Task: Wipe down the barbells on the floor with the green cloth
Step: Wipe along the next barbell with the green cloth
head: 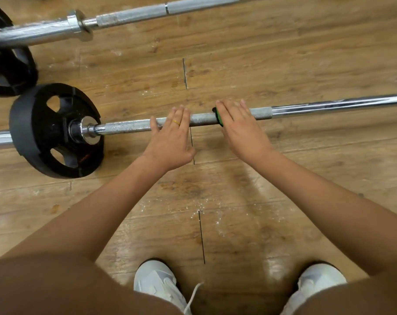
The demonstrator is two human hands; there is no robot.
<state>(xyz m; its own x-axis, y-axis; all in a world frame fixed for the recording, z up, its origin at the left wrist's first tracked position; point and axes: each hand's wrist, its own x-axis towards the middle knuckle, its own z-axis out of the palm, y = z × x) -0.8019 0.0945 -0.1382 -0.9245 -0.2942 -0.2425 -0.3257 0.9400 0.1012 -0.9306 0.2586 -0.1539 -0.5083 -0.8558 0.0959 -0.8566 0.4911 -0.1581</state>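
Near knurled steel barbell (129, 126): lies on the worn wooden plank floor (261, 64), crosswise before the feet.
Green cloth (219, 120): on the shaft, mostly hidden under the right hand (240, 123).
Right hand: fingers straight, together, pressing the cloth; thumb hidden.
Left hand (170, 137): fingers flat over bare shaft.
Do well: press firmly, stroke along the knurling, brace against rolling.
Remaining: likely the far chrome barbell (136, 17).

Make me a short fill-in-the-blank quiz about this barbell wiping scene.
The right hand presses a ____ cloth on the near barbell.
The left hand wears a gold ____.
The black weight plate sits toward the near barbell's ____ end.
Missing words: green; ring; left.
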